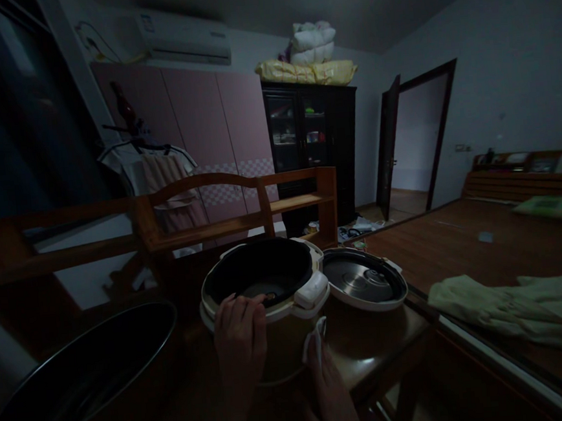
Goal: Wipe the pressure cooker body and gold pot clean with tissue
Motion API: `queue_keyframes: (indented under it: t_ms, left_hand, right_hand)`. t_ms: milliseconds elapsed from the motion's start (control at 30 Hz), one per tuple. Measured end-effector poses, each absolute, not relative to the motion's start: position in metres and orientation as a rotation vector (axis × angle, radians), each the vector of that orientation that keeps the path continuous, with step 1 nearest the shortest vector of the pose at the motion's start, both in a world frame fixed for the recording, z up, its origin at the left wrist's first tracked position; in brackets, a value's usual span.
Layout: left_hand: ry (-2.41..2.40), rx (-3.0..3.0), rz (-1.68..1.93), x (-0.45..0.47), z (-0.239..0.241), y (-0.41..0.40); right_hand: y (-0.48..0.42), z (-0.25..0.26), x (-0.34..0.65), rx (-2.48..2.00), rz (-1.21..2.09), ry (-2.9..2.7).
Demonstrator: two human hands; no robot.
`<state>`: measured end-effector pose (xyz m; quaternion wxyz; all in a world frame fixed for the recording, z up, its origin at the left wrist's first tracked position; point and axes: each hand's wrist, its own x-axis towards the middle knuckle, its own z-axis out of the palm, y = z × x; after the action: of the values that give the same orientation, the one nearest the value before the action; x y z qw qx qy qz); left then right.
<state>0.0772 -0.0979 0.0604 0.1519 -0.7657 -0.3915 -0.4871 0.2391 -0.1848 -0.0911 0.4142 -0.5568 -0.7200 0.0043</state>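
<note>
A cream rice cooker (290,330) stands on the wooden desk (370,352) with its hinged lid (364,282) swung open to the right. My left hand (240,343) grips the cooker's near rim, fingers curled over the edge. My right hand (326,379) presses a small white cloth (313,344) against the cooker's outer side, fingers closed on it. A dark inner pot (80,375) sits on the desk to the left, apart from the cooker.
A wooden shelf rail (243,220) runs behind the cooker. A bed with a wooden surface (458,242) lies to the right, with a pale green cloth (517,305) on it. A dark cabinet (312,143) and an open door (392,143) stand beyond.
</note>
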Motion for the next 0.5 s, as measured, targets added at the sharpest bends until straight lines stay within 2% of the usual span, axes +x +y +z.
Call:
queue_keyframes:
  t_ms: [500]
  left_hand:
    - [-1.157,-2.232,-1.373,0.076,0.061,-0.099]
  right_hand:
    - [-0.162,-0.082,0.192,-1.223,-0.416,-2.131]
